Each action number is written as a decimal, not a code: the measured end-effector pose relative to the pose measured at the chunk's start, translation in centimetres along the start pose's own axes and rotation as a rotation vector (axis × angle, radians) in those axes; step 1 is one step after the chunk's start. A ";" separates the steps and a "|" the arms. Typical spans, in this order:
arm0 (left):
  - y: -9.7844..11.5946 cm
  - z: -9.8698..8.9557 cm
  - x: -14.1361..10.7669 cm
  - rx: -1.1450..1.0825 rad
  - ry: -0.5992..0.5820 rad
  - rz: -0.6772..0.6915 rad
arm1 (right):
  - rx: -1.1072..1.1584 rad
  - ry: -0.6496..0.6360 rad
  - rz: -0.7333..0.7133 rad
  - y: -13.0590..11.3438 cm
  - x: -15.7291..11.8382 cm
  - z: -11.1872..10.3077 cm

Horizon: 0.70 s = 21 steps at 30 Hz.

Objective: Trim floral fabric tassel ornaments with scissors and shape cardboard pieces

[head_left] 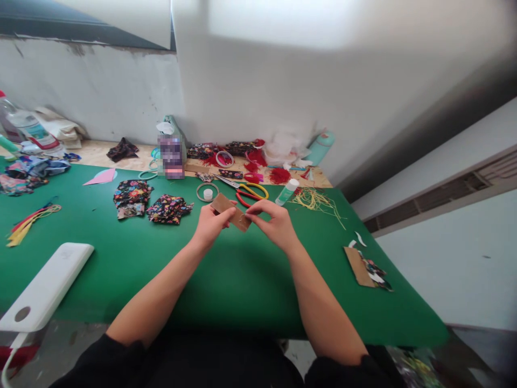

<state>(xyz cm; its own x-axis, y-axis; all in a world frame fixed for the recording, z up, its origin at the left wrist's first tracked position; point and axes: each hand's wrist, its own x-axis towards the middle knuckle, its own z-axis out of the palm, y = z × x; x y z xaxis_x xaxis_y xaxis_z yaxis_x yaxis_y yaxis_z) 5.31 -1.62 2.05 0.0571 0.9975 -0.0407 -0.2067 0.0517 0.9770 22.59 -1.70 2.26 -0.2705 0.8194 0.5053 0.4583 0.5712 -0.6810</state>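
Note:
My left hand (210,223) grips a small brown rectangular piece of cardboard (229,210) by its left part, with the thumb lying across it. At the card's right end, the fingers of my right hand (272,220) are pinched together against its edge. A small pale mark or thread shows on the card near those fingertips; it is too small to make out. Just beyond my hands lie scissors (251,192) with red and yellow handles. A glue stick (287,192) is close to my right hand, and a ring with a white cap (208,194) lies beyond my left.
Folded floral fabric pieces (169,209) lie left of my hands on the green mat (242,291). Yellow threads (317,200) and a cardboard piece with fabric scraps (359,267) are to the right. A white lamp-like device (52,285) juts in at left. A wall borders the back.

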 end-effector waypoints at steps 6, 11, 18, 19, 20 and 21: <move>0.3 0.0 -0.1 0.030 0.006 0.016 | -0.177 -0.073 -0.150 0.3 -0.2 0.2; 0.5 0.1 -0.3 0.049 0.012 0.018 | -0.324 -0.083 -0.230 0.4 -0.2 0.6; 0.4 0.2 -0.2 0.065 0.015 -0.008 | -0.547 -0.090 -0.308 0.8 -0.3 1.6; 0.4 0.2 -0.1 0.073 0.013 -0.007 | -0.576 -0.087 -0.320 0.9 -0.3 1.7; 0.4 0.2 -0.1 0.082 0.010 -0.005 | -0.608 -0.082 -0.334 0.9 -0.3 1.8; 0.4 0.2 0.0 0.089 0.008 -0.005 | -0.641 -0.077 -0.345 0.9 -0.3 1.9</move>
<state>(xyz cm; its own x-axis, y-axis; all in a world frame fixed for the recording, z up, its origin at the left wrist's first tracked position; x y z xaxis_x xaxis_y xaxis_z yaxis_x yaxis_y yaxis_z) 5.38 -1.60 2.46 0.0500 0.9977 -0.0467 -0.1186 0.0524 0.9916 21.51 -1.36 0.51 -0.5371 0.6123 0.5802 0.7354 0.6768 -0.0336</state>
